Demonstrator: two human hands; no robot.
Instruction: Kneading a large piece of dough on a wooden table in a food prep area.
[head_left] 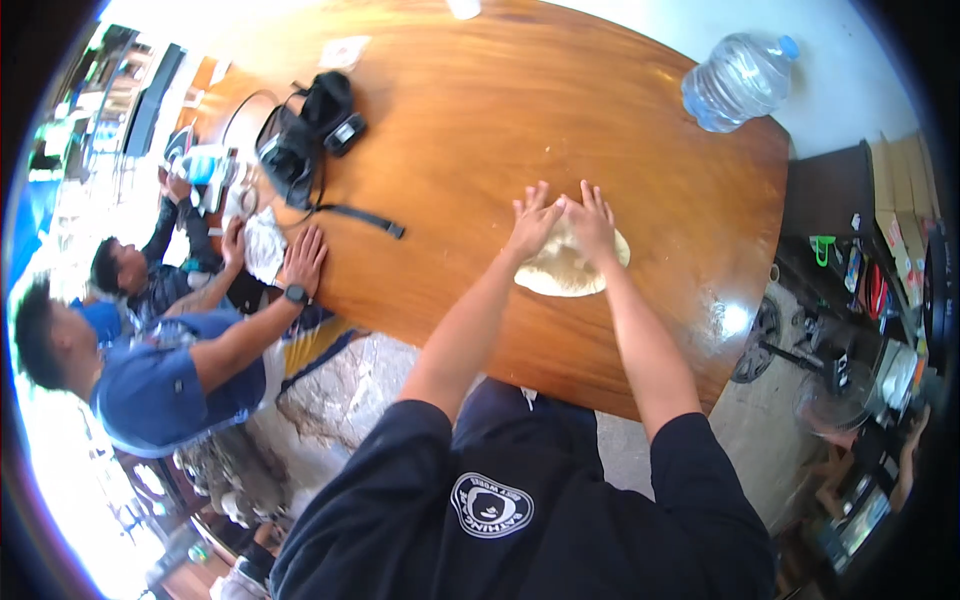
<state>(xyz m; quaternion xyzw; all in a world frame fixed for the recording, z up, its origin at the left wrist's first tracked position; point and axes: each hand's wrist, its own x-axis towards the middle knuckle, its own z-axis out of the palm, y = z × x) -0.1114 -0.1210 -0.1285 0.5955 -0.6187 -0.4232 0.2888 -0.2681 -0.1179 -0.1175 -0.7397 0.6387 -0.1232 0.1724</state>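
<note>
A pale, flattened round of dough [562, 276] lies on the brown wooden table in front of me. My left hand [535, 224] rests over its left part, fingers stretched forward past the far edge. Beside it, my right hand [589, 226] lies on the far right part of the dough with its fingers spread. The two thumbs meet in the middle. Both hands are open and grip nothing; the palms hide the far part of the dough. Small pale crumbs dot the table just beyond the fingertips.
The glossy wooden table [450, 320] carries a black bag with straps [290, 155] at left and a large clear water bottle [735, 85] at far right. A person in blue [170, 370] leans hands on the left edge; another sits behind. Shelves [830, 200] stand right.
</note>
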